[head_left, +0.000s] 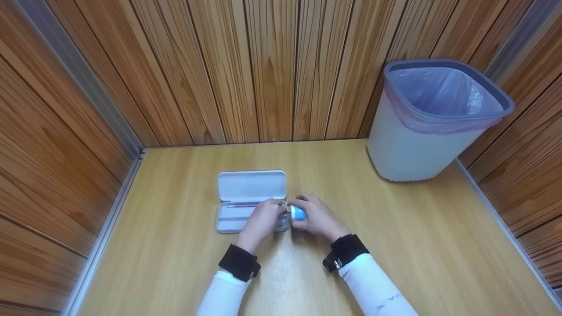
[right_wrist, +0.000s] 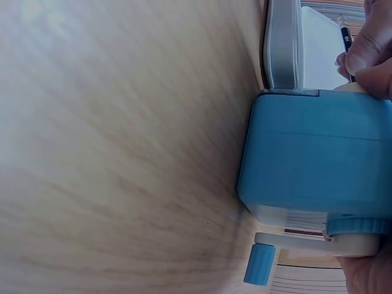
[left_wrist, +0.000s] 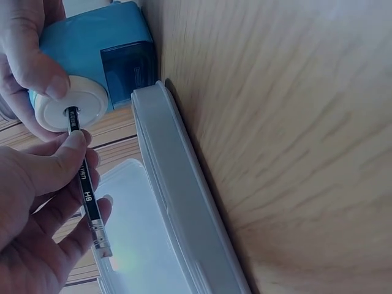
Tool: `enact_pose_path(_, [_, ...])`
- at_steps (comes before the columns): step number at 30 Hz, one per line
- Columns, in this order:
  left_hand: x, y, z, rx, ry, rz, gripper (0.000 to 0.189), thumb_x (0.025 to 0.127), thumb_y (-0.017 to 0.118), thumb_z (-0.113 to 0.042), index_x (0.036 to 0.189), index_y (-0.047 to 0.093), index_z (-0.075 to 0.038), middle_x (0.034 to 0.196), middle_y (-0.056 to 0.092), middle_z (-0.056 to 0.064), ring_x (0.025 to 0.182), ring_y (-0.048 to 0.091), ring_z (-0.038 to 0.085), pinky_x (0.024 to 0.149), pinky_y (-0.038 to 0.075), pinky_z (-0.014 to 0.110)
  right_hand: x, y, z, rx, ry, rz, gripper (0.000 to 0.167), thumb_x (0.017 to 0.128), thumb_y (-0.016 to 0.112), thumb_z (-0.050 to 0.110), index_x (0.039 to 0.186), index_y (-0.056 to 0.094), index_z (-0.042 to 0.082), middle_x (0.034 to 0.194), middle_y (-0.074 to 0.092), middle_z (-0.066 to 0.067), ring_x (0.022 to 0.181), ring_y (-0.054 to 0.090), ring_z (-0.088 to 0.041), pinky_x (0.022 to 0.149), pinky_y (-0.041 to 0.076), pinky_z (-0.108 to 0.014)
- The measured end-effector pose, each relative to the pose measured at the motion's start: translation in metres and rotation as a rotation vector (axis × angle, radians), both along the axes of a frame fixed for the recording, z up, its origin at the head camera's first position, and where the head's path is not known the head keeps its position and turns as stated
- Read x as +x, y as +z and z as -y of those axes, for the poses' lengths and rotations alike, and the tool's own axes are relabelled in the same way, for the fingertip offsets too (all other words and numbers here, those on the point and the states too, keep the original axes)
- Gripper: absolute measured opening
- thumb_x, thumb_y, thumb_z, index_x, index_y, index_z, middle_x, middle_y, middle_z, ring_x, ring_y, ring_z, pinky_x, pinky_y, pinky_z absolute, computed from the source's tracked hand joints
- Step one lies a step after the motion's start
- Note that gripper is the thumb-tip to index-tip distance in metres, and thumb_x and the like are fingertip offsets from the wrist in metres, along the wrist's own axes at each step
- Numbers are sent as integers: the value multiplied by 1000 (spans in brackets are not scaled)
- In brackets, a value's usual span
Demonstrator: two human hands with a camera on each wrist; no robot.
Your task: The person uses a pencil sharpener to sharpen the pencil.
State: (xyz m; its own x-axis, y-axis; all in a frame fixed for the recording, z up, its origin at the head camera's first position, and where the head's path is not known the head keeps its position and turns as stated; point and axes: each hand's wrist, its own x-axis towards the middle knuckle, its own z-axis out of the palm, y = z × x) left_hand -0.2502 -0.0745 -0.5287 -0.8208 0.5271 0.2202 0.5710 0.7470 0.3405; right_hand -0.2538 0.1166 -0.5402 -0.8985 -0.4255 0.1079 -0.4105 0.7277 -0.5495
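A black HB pencil [left_wrist: 87,191] with an eraser end is pinched between the thumb and fingers of my left hand [head_left: 263,216]. Its front end sits in the hole of a blue crank pencil sharpener [head_left: 298,213], so the tip is hidden. My right hand [head_left: 317,215] grips the sharpener around its body. In the right wrist view the sharpener's crank handle [right_wrist: 260,263] sticks out at the end away from the pencil. Beneath my left hand lies an open white pencil case [head_left: 252,186], its right end beside the sharpener.
Inside the case lies a thin purplish pencil or pen [head_left: 243,205]. A white bin [head_left: 417,147] with a grey rim and a pinkish liner stands at the back right of the wooden table [head_left: 175,263]. Wood-panelled walls [head_left: 272,70] enclose the back and sides.
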Motion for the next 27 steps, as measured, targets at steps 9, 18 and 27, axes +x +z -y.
enact_pose_path(9, [-4, -1, 6, 60, -31, 32, 19, 85, 64, 4, 91, 77, -9, 88, 67, 1, 81, 61, 18, 74, 51, 34, 1, 0, 1, 16, -6, 14, 49, 79, 76, 30, 125, 67, 18, 121, 56, -4, 109, 51, -24, 91, 46, -42])
enact_pose_path(18, [-4, 3, 11, 85, -33, 108, 20, 85, 64, 7, 89, 76, -9, 83, 67, 3, 76, 58, 16, 71, 50, 33, 1, 0, 1, 14, 0, 14, 50, 80, 76, 29, 127, 66, 18, 123, 55, -3, 110, 49, -22, 92, 46, -40])
enact_pose_path(27, [-6, 6, 12, 62, -34, 165, 20, 85, 66, 6, 90, 77, -10, 80, 65, 0, 74, 57, 14, 69, 49, 31, 2, 1, 0, 30, -17, 28, 51, 79, 76, 32, 128, 66, 20, 124, 55, -2, 111, 50, -22, 92, 46, -40])
